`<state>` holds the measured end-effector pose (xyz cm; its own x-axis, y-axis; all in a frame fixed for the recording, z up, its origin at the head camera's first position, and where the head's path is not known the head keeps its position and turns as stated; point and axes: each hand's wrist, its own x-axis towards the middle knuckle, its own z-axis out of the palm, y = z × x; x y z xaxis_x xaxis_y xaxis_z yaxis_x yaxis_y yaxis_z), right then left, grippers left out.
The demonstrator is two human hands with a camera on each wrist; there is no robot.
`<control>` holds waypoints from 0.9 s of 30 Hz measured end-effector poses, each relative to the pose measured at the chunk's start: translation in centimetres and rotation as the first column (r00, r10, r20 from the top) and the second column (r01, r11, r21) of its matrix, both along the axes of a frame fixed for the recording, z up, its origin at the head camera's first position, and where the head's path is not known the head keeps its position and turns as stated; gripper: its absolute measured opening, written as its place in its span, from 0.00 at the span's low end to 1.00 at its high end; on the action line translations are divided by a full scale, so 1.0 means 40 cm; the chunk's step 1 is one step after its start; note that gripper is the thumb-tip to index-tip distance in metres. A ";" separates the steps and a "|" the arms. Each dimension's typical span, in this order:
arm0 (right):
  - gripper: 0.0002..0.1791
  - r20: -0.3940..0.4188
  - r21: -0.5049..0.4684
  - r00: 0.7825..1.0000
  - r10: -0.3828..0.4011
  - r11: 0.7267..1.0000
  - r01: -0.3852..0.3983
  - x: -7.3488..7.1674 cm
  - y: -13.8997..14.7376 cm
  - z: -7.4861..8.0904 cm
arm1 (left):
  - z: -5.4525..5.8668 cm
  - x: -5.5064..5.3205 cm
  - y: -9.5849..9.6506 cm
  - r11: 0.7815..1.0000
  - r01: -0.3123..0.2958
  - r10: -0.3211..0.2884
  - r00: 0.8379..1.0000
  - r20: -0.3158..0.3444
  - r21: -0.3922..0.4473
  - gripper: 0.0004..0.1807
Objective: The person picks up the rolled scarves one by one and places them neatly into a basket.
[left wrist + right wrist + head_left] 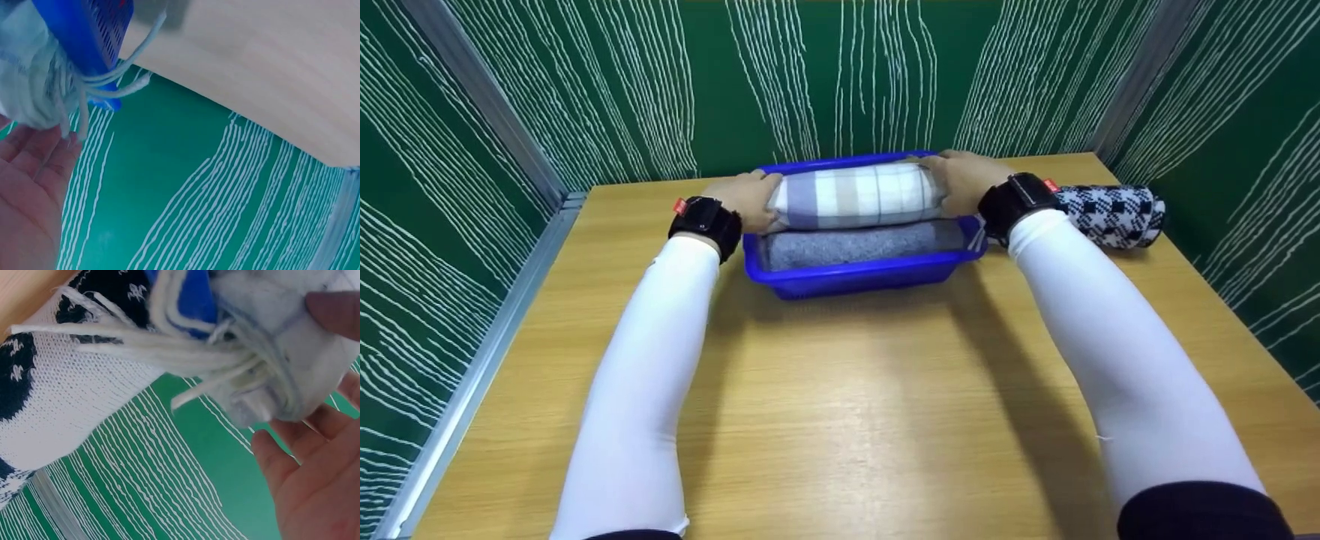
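A rolled plaid scarf in white, beige and grey-blue lies across the back of a blue plastic basket. My left hand grips its left end, and my right hand grips its right end. In front of it, inside the basket, sits a grey fabric roll. Loose pale fringe hangs from the scarf's end in the left wrist view. Curled around the other end in the right wrist view are the right hand's fingers and thumb. The basket's bottom is hidden.
A black-and-white patterned knit roll lies on the wooden table, right of the basket, partly behind my right wrist. Green walls with white lines enclose the table at the back and both sides. Metal posts stand at the back corners.
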<state>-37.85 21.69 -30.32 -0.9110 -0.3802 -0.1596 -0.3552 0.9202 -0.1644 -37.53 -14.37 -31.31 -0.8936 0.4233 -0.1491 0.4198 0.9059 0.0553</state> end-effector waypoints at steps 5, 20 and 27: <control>0.52 -0.003 0.029 1.000 0.007 1.000 -0.007 0.002 -0.003 -0.014 | -0.025 -0.007 0.002 1.000 -0.002 0.002 1.000 -0.005 -0.003 0.37; 0.50 -0.026 0.019 0.999 0.025 1.000 -0.024 0.006 -0.013 -0.039 | -0.026 0.034 0.006 0.998 -0.044 0.042 0.999 0.029 0.054 0.37; 0.50 -0.001 0.010 1.000 0.009 1.000 -0.009 -0.003 -0.005 -0.040 | -0.031 0.012 0.003 0.999 -0.029 0.028 0.999 0.024 0.045 0.38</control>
